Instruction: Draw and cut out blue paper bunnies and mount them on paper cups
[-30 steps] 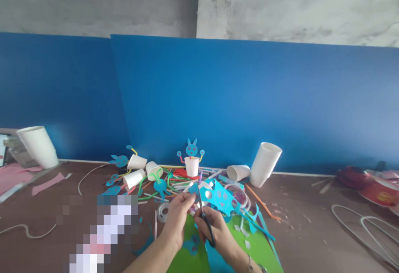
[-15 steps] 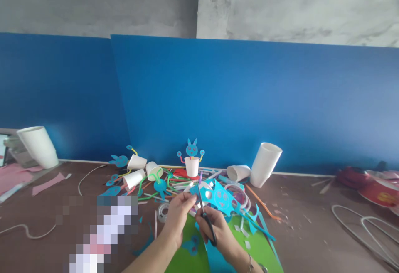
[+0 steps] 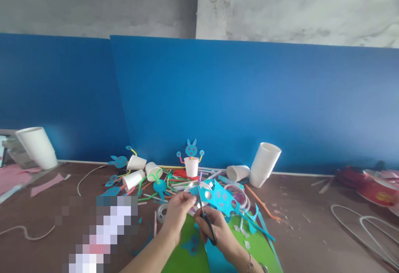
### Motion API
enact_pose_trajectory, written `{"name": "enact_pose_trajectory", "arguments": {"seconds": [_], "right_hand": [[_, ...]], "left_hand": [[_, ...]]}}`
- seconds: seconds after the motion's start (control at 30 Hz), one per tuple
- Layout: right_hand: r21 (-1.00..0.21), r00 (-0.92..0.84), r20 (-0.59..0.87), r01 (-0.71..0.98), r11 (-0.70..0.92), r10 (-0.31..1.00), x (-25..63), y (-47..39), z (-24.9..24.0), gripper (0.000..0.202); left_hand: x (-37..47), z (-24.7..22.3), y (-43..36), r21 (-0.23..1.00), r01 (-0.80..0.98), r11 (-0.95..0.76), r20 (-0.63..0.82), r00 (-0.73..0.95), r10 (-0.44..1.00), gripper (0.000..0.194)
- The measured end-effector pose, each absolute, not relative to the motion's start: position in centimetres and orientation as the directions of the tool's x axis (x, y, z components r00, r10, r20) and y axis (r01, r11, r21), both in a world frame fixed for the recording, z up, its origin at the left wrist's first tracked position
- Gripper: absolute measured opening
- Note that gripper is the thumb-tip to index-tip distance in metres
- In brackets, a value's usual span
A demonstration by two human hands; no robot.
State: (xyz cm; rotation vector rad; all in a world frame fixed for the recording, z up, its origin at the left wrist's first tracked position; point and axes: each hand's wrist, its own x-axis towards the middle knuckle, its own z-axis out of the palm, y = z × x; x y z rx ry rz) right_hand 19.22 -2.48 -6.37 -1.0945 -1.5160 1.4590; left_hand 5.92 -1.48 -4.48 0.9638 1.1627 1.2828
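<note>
We see blue paper (image 3: 193, 190) pinched in our left hand (image 3: 178, 214), with scissors (image 3: 213, 237) crossing just beside its fingertips.
The paper lies just beyond the left grip, which is closed on its near edge; that hand is nearer. Our right hand (image 3: 220, 228) has its grip clamped around the scissors' handles, their long axis pointing away from us and leaning slightly left; we cannot tell how far apart the blades are. Beneath our hands is a green sheet (image 3: 260, 250) on the brown surface (image 3: 305, 239); beyond, a rabbit-headed cup figure (image 3: 191, 167) stands upright.
</note>
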Motion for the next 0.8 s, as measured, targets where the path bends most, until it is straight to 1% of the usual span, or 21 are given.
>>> {"name": "enact_pose_trajectory", "arguments": {"seconds": [0.53, 0.8], "right_hand": [[-0.994, -0.336, -0.059, 0.102, -0.026, 0.94, 19.3, -2.6, -5.7, 0.034], [-0.991, -0.341, -0.078, 0.126, -0.037, 0.937, 19.4, -2.6, -5.3, 0.035]], "left_hand": [[5.7, -4.6, -1.1, 0.983, -0.168, 0.073, -0.084, -0.061, 0.995, 0.021], [5.6, -4.2, -1.3, 0.98, -0.177, 0.094, -0.105, -0.052, 0.993, 0.021]]}}
